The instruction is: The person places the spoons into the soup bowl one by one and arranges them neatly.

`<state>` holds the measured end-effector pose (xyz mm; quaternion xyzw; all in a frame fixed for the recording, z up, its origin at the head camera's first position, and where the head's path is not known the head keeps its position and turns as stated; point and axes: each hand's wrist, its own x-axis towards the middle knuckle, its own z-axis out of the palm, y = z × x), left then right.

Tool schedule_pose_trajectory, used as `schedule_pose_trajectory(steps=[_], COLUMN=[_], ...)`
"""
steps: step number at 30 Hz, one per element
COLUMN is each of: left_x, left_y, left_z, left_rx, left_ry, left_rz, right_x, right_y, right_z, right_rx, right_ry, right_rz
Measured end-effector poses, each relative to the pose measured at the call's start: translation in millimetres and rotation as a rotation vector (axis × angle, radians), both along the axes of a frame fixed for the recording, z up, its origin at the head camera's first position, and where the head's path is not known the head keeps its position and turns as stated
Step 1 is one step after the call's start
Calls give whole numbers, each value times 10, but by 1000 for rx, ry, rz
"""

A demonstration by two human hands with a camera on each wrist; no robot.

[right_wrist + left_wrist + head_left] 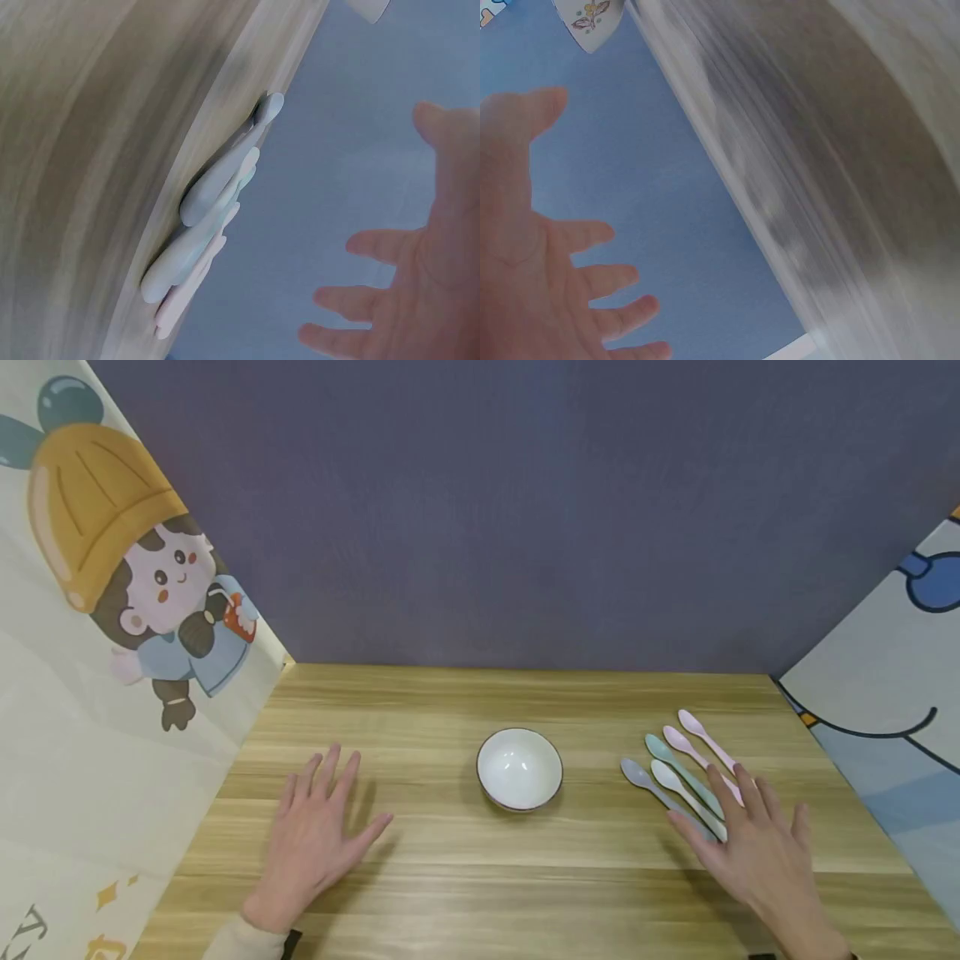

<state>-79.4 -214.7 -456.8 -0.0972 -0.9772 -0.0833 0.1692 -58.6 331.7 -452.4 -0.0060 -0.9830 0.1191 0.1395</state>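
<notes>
A white bowl with a dark rim stands mid-table between the two hands; part of its flower-printed side shows in the left wrist view. To its right several spoons lie side by side: a grey-blue spoon, a white spoon, a green spoon and two pink spoons. My right hand hovers over their handle ends, fingers spread, holding nothing. The right wrist view shows the spoons apart from the fingers. My left hand is held over the table left of the bowl, fingers spread and holding nothing.
The wood-grain table meets a dark blue panel at the back. A cartoon-printed white panel borders the left side, and another printed panel borders the right.
</notes>
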Motion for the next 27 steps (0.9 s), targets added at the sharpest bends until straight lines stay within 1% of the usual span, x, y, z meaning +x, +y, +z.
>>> schedule_pose_trajectory(steps=[3, 5, 7, 10, 12, 14, 16, 19, 21, 27], left_x=[-14, -23, -28, -29, -32, -37, -43, -40, -32, -27], left_y=[12, 27, 50, 102, 141, 178, 213, 260, 288, 361], left_z=[15, 30, 37, 22, 4, -11, -22, -34, -44, -53], left_rx=[52, 110, 174, 276, 325, 366, 401, 446, 466, 431], left_ry=[-10, -23, -53, -119, -160, -187, -197, -207, -212, -183], left_rz=[19, 30, 33, 13, -3, -22, -40, -62, -77, -130], right_x=[-21, -41, -71, -117, -141, -156, -164, -176, -192, -237], right_y=[13, 40, 78, 133, 157, 172, 186, 205, 219, 254], right_z=[-10, -28, -41, -60, -59, -61, -59, -53, -50, -50], right_rx=[-21, -30, -42, -76, -115, -151, -186, -228, -249, -299], right_ry=[18, 37, 61, 76, 78, 73, 55, 29, 33, 90], right_rz=[7, 14, 27, 51, 61, 61, 53, 39, 40, 45])
